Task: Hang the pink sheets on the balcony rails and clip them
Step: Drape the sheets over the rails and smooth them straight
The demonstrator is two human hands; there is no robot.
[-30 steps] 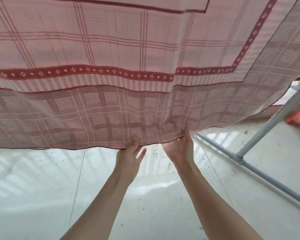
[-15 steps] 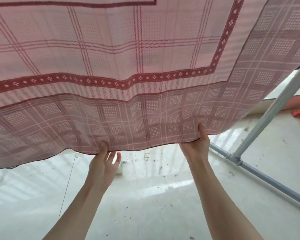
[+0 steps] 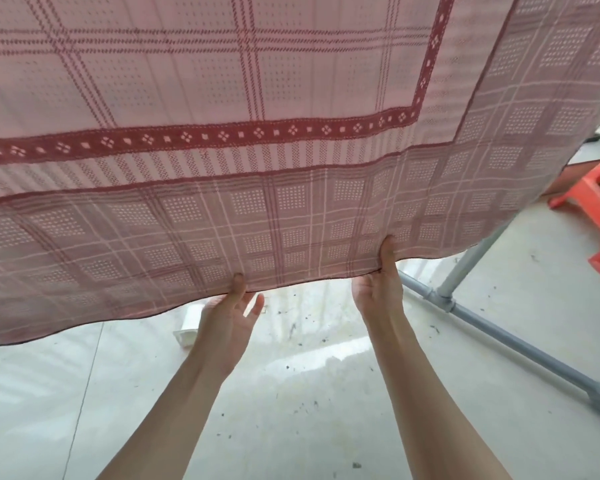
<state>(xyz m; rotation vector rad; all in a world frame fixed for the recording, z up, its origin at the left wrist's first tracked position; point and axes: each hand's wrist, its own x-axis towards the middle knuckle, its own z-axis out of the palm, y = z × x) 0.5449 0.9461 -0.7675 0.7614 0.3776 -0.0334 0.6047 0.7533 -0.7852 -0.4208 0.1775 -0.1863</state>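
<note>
A pink sheet (image 3: pixel 291 140) with dark red checks and a red patterned band hangs down across the whole upper view, its lower hem at mid-height. My left hand (image 3: pixel 227 317) pinches the hem from below, thumb on the near side, other fingers partly behind the cloth. My right hand (image 3: pixel 380 289) pinches the hem a little to the right, thumb pressed on the cloth. The rail the sheet hangs on is out of view. No clips are visible.
A grey metal pipe frame (image 3: pixel 499 336) runs along the floor at right, with an upright leg (image 3: pixel 471 261) rising behind the sheet. An orange plastic stool (image 3: pixel 596 209) stands at far right. A small white object (image 3: pixel 187 323) lies on the pale, speckled floor.
Both hands have slid along the hem, first apart, then the left hand back toward the right. The view has shifted left, so the sheet's corner and the orange stool show more.
</note>
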